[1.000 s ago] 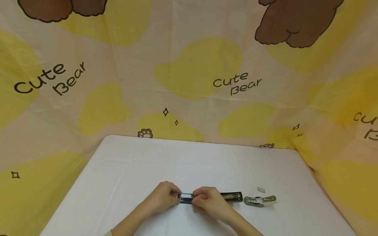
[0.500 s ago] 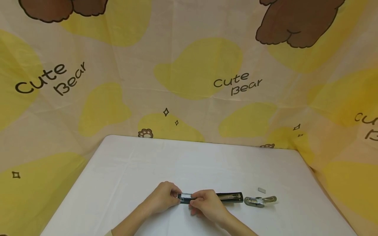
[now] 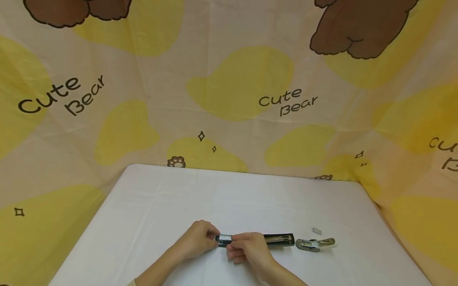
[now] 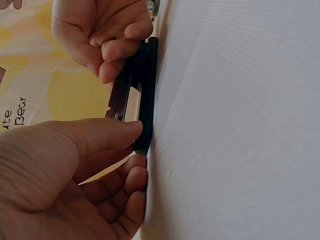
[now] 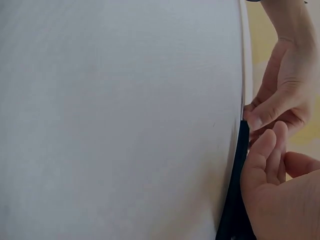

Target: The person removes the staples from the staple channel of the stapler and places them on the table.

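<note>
A long black stapler (image 3: 279, 240), swung open flat, lies on the white table in the head view. Its metal magazine (image 4: 119, 97) rises at a slant above the dark base in the left wrist view. My left hand (image 3: 197, 239) pinches the stapler's left end between thumb and index finger. Farther right along the stapler, my right hand (image 3: 252, 248) has its thumb and index finger at the magazine, the other fingers curled below. These fingers cover the middle of the stapler. Whatever lies between the right fingertips is hidden.
Right of the black stapler lies a small grey-green stapler (image 3: 313, 244), also opened. Just behind it is a short grey strip of staples (image 3: 317, 230). The white table (image 3: 171, 198) ends at a yellow patterned cloth (image 3: 236, 87) behind.
My right hand has shifted slightly left and toward me along the black stapler, its lower fingers spreading more into view. The left hand keeps its grip in place.
</note>
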The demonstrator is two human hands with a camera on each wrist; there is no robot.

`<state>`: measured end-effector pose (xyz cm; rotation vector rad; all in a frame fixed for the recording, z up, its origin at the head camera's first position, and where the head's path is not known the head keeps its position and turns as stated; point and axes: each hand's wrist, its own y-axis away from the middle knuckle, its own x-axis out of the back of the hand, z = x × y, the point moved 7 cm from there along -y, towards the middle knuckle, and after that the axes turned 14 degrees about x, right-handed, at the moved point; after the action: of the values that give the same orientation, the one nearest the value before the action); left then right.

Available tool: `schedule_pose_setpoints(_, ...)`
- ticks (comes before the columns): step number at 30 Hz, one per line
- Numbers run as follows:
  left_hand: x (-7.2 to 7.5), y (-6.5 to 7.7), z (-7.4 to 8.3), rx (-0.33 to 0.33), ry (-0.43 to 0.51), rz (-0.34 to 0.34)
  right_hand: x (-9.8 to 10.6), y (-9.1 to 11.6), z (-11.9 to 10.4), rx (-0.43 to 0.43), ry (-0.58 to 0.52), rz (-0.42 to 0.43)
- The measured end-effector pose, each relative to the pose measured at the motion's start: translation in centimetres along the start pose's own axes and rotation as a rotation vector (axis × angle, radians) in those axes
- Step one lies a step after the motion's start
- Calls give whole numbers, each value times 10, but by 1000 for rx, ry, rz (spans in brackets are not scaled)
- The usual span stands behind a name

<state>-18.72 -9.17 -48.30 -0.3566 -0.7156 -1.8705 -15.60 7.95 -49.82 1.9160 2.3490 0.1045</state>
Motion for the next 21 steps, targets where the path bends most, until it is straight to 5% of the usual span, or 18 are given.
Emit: schedule_pose_setpoints(21,-1,1,-1,-12,1,-14,-7,-3,1,-60,-106,-19)
